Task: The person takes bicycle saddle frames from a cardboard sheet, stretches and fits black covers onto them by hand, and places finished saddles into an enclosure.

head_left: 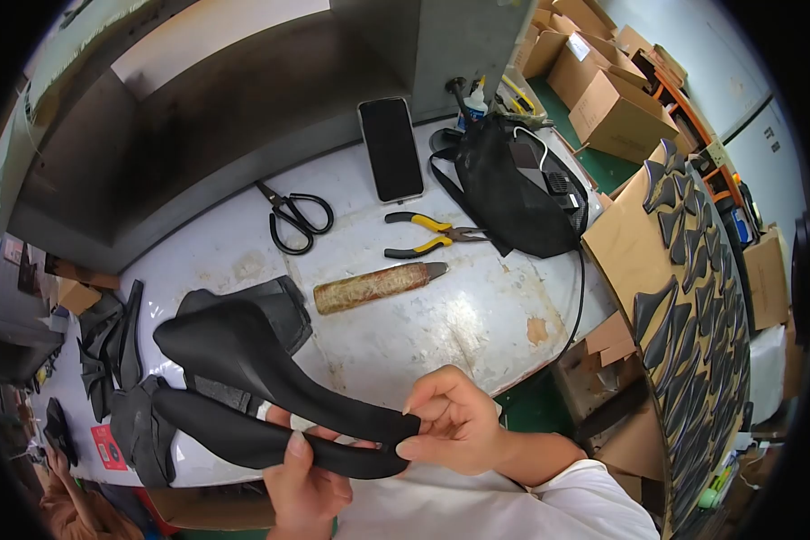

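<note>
Over the near edge of the tabletop (459, 337), black curved piece (229, 346) held up in both my hands. Right grip (454, 430): thumb and fingers pinched on the narrow end, where its two long limbs appear to meet. Left grip (308, 490): thumb on the lower limb, fingers showing in the gap between limbs. Both closed on the piece; how firmly, I cannot tell.

Risks, as I judge them. Wide ends reach out left, well apart from my right-hand pinch. If the left thumb slips on that smooth skin, the piece could swing down about the narrow end. Pulling the limbs apart could strain the join or crease the covering; my fingers hide part of that spot, so damage could go unnoticed.

Black cloth (288, 315) lies behind the upper limb, close to it in colour. Touching or not, cannot tell. A sweep leftward could drag it or nudge the grey bundle (144, 423) near the lower limb's wide end.

Beyond: wrapped tool (373, 286) lying loose, metal tip bare; yellow-handled pliers (418, 236) with handles spread; scissors (295, 216) farther back. Reaching across carelessly could bring the piece onto that tip and scuff it, or nick me.
</note>
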`<control>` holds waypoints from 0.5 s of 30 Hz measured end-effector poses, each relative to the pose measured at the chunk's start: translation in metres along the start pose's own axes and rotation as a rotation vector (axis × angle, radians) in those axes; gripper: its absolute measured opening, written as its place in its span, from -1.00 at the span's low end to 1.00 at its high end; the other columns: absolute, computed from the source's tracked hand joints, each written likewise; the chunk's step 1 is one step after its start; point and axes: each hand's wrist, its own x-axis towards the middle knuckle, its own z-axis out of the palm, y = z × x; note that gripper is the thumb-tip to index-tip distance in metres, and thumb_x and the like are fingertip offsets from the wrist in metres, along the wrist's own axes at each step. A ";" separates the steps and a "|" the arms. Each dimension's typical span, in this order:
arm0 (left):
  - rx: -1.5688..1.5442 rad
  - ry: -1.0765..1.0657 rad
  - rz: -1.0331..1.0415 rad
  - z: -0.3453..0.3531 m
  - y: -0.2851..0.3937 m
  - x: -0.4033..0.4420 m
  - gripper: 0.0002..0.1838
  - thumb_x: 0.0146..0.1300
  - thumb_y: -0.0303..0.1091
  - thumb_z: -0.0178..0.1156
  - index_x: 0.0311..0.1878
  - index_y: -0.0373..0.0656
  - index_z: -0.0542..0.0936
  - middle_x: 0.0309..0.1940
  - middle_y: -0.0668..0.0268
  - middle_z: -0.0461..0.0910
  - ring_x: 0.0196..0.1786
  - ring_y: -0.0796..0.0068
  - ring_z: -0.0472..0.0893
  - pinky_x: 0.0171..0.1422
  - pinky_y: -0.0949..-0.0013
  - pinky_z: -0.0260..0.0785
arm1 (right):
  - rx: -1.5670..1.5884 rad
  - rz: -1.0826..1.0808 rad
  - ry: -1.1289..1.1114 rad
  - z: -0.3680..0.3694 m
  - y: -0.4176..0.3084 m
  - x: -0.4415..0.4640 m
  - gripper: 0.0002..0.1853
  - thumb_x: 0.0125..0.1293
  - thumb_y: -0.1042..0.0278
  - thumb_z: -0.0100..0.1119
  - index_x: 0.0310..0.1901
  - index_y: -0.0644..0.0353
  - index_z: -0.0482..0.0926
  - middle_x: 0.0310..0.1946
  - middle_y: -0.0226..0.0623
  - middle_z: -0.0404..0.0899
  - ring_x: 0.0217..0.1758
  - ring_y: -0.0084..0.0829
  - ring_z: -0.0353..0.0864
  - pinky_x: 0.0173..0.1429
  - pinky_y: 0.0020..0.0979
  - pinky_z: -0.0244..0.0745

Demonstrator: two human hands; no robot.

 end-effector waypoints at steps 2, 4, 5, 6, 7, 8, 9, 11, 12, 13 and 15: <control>0.068 -0.122 0.140 -0.015 -0.021 -0.001 -0.35 0.52 -0.22 -0.04 0.55 -0.04 -0.05 0.06 -0.08 0.59 -0.14 0.08 0.71 -0.25 0.22 0.63 | 0.041 -0.002 0.061 -0.002 -0.003 0.000 -0.54 0.34 0.64 0.23 0.17 0.21 0.23 -0.23 -0.26 0.65 -0.19 -0.63 0.63 -0.23 -0.62 0.49; 0.602 -0.380 0.432 -0.021 -0.025 0.006 -0.31 0.49 -0.18 0.03 0.56 0.03 -0.04 0.18 -0.12 0.52 0.16 -0.01 0.60 0.25 -0.13 0.48 | 0.002 -0.024 0.160 -0.010 -0.006 0.003 -0.56 0.35 0.64 0.22 0.17 0.22 0.25 -0.23 -0.25 0.65 -0.19 -0.61 0.63 -0.18 -0.59 0.51; 0.817 -0.324 0.456 -0.019 -0.028 0.002 -0.29 0.43 -0.17 0.14 0.53 -0.09 0.06 0.16 -0.10 0.53 0.17 0.01 0.59 0.30 -0.12 0.44 | -0.031 -0.032 0.257 -0.014 -0.009 0.005 -0.57 0.35 0.64 0.21 0.16 0.23 0.27 -0.23 -0.23 0.65 -0.19 -0.59 0.64 -0.12 -0.56 0.53; 0.745 -0.279 0.302 -0.043 -0.033 0.014 -0.33 0.41 -0.18 0.17 0.48 -0.17 0.16 0.15 -0.09 0.54 0.15 0.02 0.60 0.28 -0.10 0.45 | 0.093 -0.043 0.329 -0.013 -0.014 0.012 -0.61 0.35 0.63 0.20 0.14 0.24 0.31 -0.27 -0.26 0.65 -0.22 -0.58 0.62 -0.08 -0.52 0.54; 0.671 -0.232 0.147 -0.065 -0.037 0.028 -0.36 0.39 -0.18 0.21 0.42 -0.25 0.26 0.13 -0.07 0.55 0.12 0.03 0.62 0.26 -0.09 0.46 | 0.089 -0.051 0.334 -0.011 -0.019 0.019 -0.61 0.35 0.63 0.20 0.14 0.24 0.31 -0.27 -0.26 0.65 -0.22 -0.58 0.62 -0.08 -0.52 0.54; 0.404 -0.319 0.170 -0.048 -0.033 0.040 -0.52 0.41 -0.20 0.17 0.25 -0.34 0.41 0.07 -0.06 0.58 0.06 0.08 0.64 0.23 -0.03 0.48 | 0.194 -0.025 0.367 -0.007 -0.023 0.026 -0.61 0.35 0.63 0.19 0.14 0.21 0.32 -0.32 -0.31 0.62 -0.27 -0.62 0.59 -0.17 -0.55 0.48; 0.460 -0.220 0.080 -0.028 -0.016 0.043 -0.55 0.43 -0.09 0.14 0.07 -0.35 0.46 -0.04 -0.04 0.60 -0.02 0.12 0.65 0.14 0.06 0.50 | 0.300 0.005 0.395 -0.003 -0.024 0.030 -0.61 0.34 0.63 0.19 0.14 0.19 0.33 -0.38 -0.37 0.59 -0.32 -0.65 0.55 -0.26 -0.59 0.42; 0.268 -0.524 0.033 -0.024 -0.005 0.061 -0.58 0.42 -0.08 0.12 -0.03 -0.34 0.50 -0.16 0.11 0.61 -0.06 0.29 0.61 0.07 0.31 0.44 | 0.250 0.014 0.365 -0.001 -0.018 0.034 -0.60 0.34 0.63 0.20 0.14 0.19 0.32 -0.34 -0.34 0.62 -0.30 -0.62 0.58 -0.22 -0.56 0.47; 0.342 -0.505 -0.039 -0.015 0.000 0.057 -0.49 0.42 0.07 0.07 -0.11 -0.32 0.51 -0.22 0.17 0.58 -0.07 0.33 0.60 0.01 0.33 0.42 | 0.131 0.051 0.292 0.002 -0.017 0.036 -0.59 0.33 0.64 0.22 0.13 0.19 0.31 -0.33 -0.32 0.63 -0.30 -0.59 0.60 -0.22 -0.55 0.49; 0.364 -0.385 0.000 0.001 -0.006 0.054 -0.59 0.43 -0.04 0.11 -0.28 -0.27 0.43 -0.38 0.20 0.56 -0.27 0.35 0.61 -0.14 0.29 0.48 | 0.011 0.088 0.216 0.004 -0.015 0.037 -0.58 0.32 0.64 0.23 0.13 0.19 0.30 -0.32 -0.30 0.64 -0.30 -0.57 0.61 -0.21 -0.54 0.51; 0.702 -0.371 0.089 0.020 0.003 0.048 -0.66 0.43 -0.14 0.15 -0.33 -0.22 0.42 -0.44 0.22 0.54 -0.38 0.42 0.59 -0.24 0.41 0.46 | -0.014 0.121 0.157 0.008 -0.013 0.038 -0.56 0.31 0.64 0.25 0.12 0.19 0.28 -0.34 -0.26 0.64 -0.35 -0.55 0.62 -0.28 -0.54 0.51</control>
